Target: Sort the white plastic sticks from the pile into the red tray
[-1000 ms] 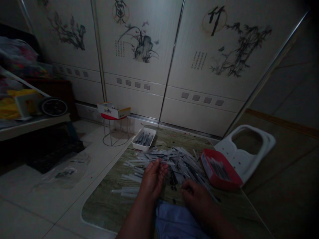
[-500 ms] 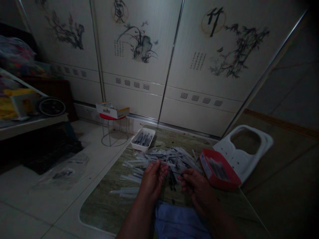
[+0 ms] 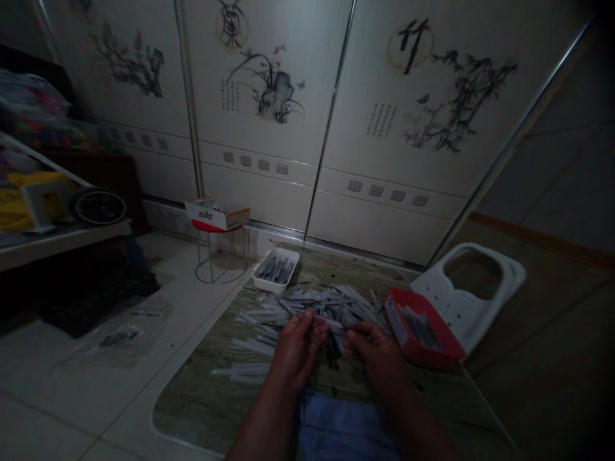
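My left hand (image 3: 302, 342) pinches one end of a slim, translucent tube (image 3: 330, 323) above the table. At the tube's other end, the fingers of my right hand (image 3: 372, 346) are closed on a thin dark rod, mostly hidden now; the rod's tip meets the tube or lies inside it. Beyond both hands spreads a loose pile of similar clear tubes and dark thin rods (image 3: 317, 298). A small cluster of black pieces (image 3: 332, 355) lies between my hands. More tubes (image 3: 250, 370) lie side by side left of my left forearm.
Past the pile stands a white tray (image 3: 269, 285) of slim dark-and-clear sticks. A red box (image 3: 435, 355) with more sticks sits at the right, before a white plastic chair (image 3: 512, 272). Blue cloth (image 3: 343, 426) lies at the near edge. An open carton (image 3: 211, 216) rests on a red stool.
My right hand has moved left, toward my left hand. The dark rod showed between the hands before; now its tip is at the tube's end. The tube has tilted slightly.
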Tool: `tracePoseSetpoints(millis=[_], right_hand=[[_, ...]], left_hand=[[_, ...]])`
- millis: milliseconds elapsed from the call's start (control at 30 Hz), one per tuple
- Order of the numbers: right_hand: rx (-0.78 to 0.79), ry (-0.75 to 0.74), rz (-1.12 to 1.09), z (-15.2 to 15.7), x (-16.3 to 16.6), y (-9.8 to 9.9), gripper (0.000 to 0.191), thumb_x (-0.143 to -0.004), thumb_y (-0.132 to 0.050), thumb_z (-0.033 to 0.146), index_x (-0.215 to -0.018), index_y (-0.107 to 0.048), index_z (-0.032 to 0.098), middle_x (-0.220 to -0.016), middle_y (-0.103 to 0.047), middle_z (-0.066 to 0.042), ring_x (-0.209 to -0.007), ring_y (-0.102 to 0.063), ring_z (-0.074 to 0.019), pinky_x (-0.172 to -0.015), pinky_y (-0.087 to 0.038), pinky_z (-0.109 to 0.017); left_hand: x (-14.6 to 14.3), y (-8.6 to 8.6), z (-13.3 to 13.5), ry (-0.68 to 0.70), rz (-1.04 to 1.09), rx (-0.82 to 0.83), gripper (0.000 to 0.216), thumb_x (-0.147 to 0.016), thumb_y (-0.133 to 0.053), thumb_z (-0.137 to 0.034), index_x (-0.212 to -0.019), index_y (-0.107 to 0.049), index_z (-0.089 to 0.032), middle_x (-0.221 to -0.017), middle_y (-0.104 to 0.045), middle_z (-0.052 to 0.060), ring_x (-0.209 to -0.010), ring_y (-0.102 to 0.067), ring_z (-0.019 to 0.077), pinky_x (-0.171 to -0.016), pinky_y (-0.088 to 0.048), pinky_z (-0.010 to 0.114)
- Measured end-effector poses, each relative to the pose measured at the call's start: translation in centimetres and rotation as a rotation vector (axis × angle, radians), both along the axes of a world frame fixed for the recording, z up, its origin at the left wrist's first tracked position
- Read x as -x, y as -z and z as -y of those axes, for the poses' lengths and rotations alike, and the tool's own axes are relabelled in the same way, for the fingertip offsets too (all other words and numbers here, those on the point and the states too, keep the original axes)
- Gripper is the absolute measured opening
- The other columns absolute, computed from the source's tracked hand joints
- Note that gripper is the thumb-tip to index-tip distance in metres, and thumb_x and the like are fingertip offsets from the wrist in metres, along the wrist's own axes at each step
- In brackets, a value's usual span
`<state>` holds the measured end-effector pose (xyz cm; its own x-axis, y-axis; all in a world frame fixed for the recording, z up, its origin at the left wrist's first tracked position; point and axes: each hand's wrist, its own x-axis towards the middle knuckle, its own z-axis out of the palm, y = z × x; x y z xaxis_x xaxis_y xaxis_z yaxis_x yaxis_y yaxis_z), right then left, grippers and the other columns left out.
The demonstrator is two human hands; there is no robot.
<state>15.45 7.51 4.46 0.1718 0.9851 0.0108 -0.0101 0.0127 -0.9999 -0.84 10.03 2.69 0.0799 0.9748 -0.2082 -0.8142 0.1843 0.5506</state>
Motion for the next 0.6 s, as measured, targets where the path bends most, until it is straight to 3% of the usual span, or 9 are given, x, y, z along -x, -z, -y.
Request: tracePoseSetpoints(millis=[600], right_hand=[[-0.057,0.021,0.065,0.32,0.75,-0.86,0.037,-0.076,-0.081,0.050,-0.093,-0.072,0.018,-0.077,-0.074,-0.004,-0.068,-0.068,-0.0200,-0.063,-0.054,-0.030]], left_hand=[[-0.07,0.18,-0.15,0.006,-0.031,0.006,0.011,-0.092,-0.071,-0.023,-0.094,-0.063,-0.016,-0.081,-0.070,0.004,-0.073,-0.072,0.0125,-0.065,-0.057,0.019]])
